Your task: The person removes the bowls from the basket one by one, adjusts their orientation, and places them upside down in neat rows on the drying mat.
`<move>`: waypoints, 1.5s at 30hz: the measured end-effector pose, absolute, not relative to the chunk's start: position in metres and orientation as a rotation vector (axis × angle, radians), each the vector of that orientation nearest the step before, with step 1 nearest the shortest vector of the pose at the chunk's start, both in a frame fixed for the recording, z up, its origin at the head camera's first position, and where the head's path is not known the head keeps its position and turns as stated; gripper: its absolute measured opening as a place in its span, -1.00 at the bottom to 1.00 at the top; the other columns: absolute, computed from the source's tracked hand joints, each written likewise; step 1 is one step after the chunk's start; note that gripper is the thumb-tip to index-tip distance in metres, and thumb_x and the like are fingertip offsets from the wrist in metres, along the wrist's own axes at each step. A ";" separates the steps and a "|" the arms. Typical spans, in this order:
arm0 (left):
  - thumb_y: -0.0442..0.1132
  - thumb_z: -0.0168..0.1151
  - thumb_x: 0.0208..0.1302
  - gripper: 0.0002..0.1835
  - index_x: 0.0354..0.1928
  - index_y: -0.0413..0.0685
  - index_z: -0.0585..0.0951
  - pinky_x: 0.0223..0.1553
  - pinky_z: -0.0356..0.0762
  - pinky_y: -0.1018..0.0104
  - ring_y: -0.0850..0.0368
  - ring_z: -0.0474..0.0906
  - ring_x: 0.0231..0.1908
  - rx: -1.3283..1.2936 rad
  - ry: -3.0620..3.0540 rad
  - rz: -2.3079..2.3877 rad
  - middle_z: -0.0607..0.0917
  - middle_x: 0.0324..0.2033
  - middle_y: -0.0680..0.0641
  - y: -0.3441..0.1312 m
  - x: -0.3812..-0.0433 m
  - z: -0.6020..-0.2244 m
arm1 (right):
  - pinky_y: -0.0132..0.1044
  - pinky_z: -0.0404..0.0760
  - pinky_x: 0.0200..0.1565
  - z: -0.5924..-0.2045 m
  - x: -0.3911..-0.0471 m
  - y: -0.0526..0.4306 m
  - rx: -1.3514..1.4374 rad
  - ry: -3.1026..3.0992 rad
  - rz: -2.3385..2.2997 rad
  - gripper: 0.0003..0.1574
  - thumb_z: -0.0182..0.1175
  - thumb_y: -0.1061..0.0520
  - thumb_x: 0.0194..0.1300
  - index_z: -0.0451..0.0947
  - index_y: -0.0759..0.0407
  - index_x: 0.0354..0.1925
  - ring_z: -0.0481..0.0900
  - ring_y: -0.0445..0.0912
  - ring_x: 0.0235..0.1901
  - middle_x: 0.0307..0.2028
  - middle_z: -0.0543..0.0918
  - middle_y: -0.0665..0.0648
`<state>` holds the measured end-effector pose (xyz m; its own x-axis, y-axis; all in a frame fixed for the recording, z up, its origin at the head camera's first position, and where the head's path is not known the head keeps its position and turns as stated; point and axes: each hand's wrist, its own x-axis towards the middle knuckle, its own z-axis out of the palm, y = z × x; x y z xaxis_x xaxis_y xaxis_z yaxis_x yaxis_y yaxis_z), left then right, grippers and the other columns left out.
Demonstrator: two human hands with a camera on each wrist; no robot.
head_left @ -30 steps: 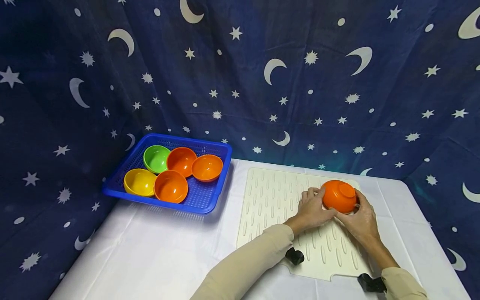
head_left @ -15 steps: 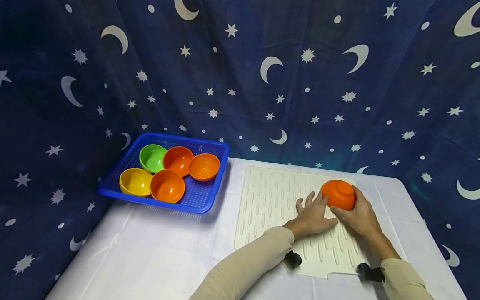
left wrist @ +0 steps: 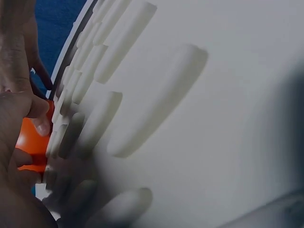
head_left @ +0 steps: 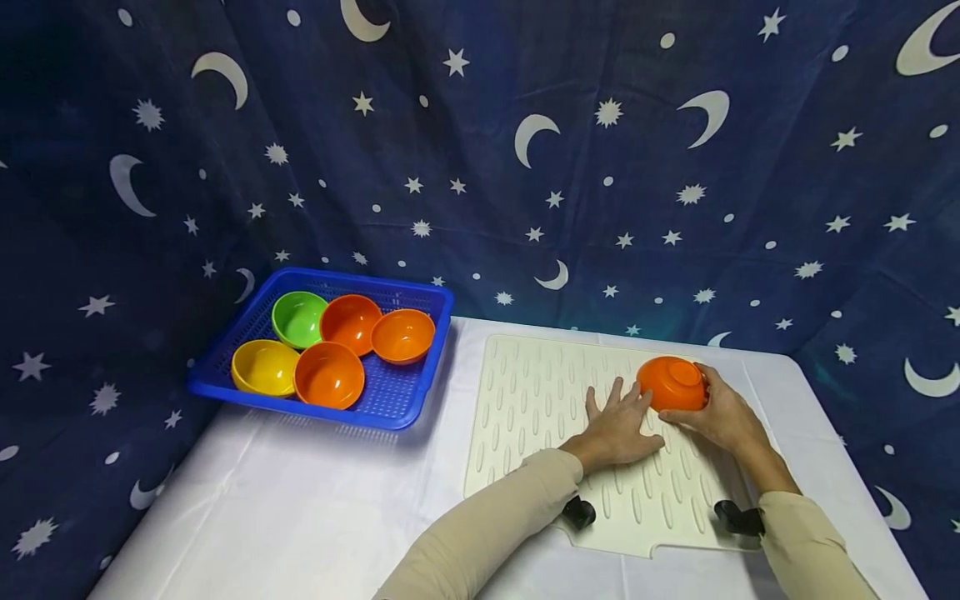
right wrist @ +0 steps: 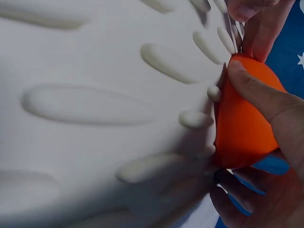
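Note:
An upside-down orange bowl (head_left: 671, 384) sits at the far right of the cream ridged mat (head_left: 525, 400), base up and rim at the mat's surface. My right hand (head_left: 726, 417) holds its right side, thumb along the near side and fingers round the far side. In the right wrist view, that thumb (right wrist: 259, 92) presses on the bowl (right wrist: 247, 121) near its rim. My left hand (head_left: 617, 429) lies over the mat with fingers spread, its fingertips at the bowl's left edge. The left wrist view shows only part of the bowl (left wrist: 34, 142) behind fingers.
A blue perforated basket (head_left: 390, 408) stands at the left with several bowls: a green bowl (head_left: 298, 319), a yellow bowl (head_left: 264, 367) and orange bowls (head_left: 330, 375). White cloth (head_left: 315, 508) covers the table. A dark star-patterned curtain (head_left: 480, 150) hangs behind.
My left hand has loosened from the bowl, its fingers spreading and shifting left and down over the mat. The right hand keeps its hold. The head view has shifted slightly.

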<state>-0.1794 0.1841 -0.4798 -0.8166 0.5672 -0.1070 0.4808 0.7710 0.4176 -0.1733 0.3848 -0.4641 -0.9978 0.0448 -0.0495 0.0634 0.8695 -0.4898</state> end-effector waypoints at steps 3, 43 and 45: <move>0.27 0.10 0.38 -0.20 0.59 0.27 0.19 0.43 -0.18 -0.23 0.10 -0.18 0.55 0.848 2.757 0.517 0.14 0.55 0.14 0.185 -0.183 -0.478 | 0.49 0.29 0.13 -0.459 -0.178 0.385 0.087 2.991 -0.743 0.45 0.55 -0.27 0.03 -0.04 0.47 0.47 0.36 0.55 0.17 0.26 0.29 0.69; 0.27 0.11 0.37 -0.15 0.50 -0.14 0.31 0.40 0.19 0.04 -0.06 0.04 0.52 1.380 2.999 0.209 0.30 0.48 -0.13 0.031 -0.120 -0.421 | 0.44 0.08 0.28 -0.452 -0.081 0.335 0.174 3.216 -0.936 -0.24 0.01 -0.02 0.57 0.12 0.33 0.53 0.14 0.46 0.38 0.40 0.23 0.54; 0.27 0.13 0.36 -0.15 0.50 -0.14 0.32 0.41 0.16 0.01 -0.09 -0.02 0.53 1.384 3.025 0.207 0.25 0.50 -0.16 0.018 -0.114 -0.418 | 0.38 0.05 0.33 -0.458 -0.074 0.339 0.132 3.250 -0.851 -0.29 0.00 0.01 0.58 0.18 0.35 0.50 0.15 0.43 0.39 0.41 0.25 0.50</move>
<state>-0.1144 0.0177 -0.4180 -0.6402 0.7350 0.2236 0.7586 0.6508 0.0328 -0.0737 0.3392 -0.4580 -0.9727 0.1305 0.1921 0.0196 0.8704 -0.4920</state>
